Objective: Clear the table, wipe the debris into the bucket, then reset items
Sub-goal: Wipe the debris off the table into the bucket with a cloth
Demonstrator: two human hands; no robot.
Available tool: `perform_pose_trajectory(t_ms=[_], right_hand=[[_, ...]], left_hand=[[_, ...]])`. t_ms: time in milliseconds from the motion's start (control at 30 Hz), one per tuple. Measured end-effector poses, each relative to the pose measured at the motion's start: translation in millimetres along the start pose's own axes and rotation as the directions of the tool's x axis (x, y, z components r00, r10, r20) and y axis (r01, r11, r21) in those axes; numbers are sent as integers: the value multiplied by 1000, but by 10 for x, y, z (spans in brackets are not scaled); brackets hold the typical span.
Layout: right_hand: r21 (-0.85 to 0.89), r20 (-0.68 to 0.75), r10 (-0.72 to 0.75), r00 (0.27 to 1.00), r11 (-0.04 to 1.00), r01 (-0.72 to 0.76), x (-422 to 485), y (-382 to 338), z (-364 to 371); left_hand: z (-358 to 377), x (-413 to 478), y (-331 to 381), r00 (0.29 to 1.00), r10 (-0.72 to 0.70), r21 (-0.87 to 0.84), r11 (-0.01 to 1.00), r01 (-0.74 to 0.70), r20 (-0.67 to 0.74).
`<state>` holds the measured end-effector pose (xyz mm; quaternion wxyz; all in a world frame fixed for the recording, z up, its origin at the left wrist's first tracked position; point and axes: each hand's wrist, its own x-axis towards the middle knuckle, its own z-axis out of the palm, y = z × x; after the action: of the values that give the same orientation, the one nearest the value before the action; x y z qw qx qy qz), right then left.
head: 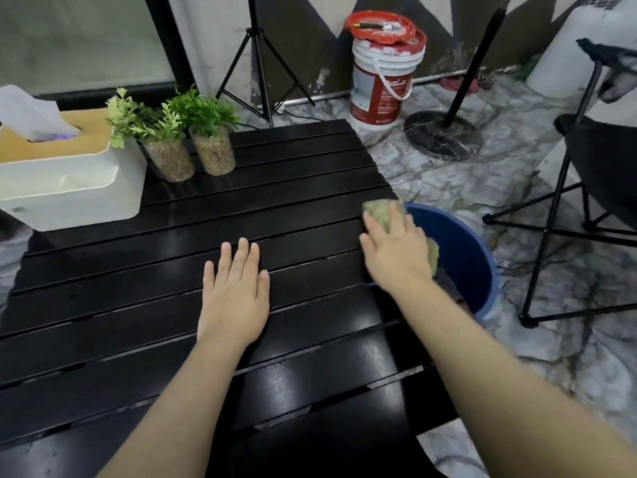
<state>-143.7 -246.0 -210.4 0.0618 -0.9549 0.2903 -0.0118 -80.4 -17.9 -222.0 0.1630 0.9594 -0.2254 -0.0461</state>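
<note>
The fingers point(375, 232) of the right hand point(396, 251) are laid fairly straight and a little spread over a greenish cloth point(379, 209), which is pressed down under them; they are somewhat blurred. The cloth is bunched at the right edge of the tabletop point(138, 291), and part of it hangs past that edge. Just below this edge a blue bucket point(463, 260) is standing on the floor, touching or nearly touching the tabletop; which of the two cannot be told.

The fingers point(243, 253) of the left hand point(234, 291) are kept straight and close together, and nothing is held by them. This hand is placed flat, palm down, near the middle of the tabletop.

At the far left corner of the tabletop a white tissue box point(69, 182) is seen, with one tissue standing out of it. Just beside it, along the far side of the tabletop, two small plants point(193, 146) in glasses of gravel are set upright. Beyond the far edge of the tabletop a white pail point(381, 81) with a red lid is standing on the floor.
</note>
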Motion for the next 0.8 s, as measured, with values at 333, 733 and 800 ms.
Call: perform_pose_trajectory(t_ms=[333, 733, 800], right_hand=[[38, 66, 27, 997, 999, -29, -657, 626, -119], [83, -75, -221, 972, 970, 227, -1512, 465, 28], [122, -39, 45, 998, 992, -40, -1522, 793, -49]], left_hand=[[-129, -914, 189, 992, 91, -107, 991, -82, 89], [11, -1121, 96, 991, 126, 47, 991, -129, 53], [11, -1117, 96, 991, 125, 53, 990, -127, 48]])
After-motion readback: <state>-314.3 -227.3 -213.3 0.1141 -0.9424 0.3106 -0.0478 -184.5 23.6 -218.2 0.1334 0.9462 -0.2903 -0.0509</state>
